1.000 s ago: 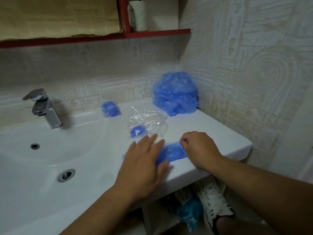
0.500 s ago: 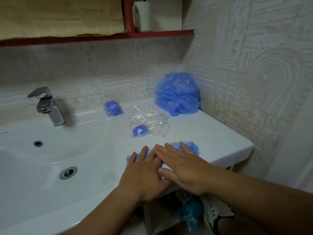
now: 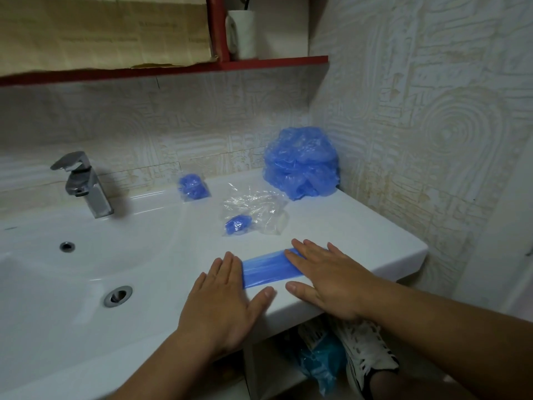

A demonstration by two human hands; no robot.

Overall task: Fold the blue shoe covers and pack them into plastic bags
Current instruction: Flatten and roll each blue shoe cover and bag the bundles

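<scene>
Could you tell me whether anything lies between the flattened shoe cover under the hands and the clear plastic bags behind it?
Nothing visible does: only white counter separates the shoe cover, pressed flat under the left hand and right hand, from the clear plastic bags.

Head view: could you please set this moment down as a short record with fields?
Surface: white sink counter
Work piece: blue shoe cover, flattened into a strip near the front edge
Left hand: flat, pressing its left end
Right hand: flat, pressing its right end
Supply: loose pile of shoe covers in the back corner
Bags: clear bag holding one blue bundle; small packed bag by the wall
Packing of this piece: not yet done
</scene>
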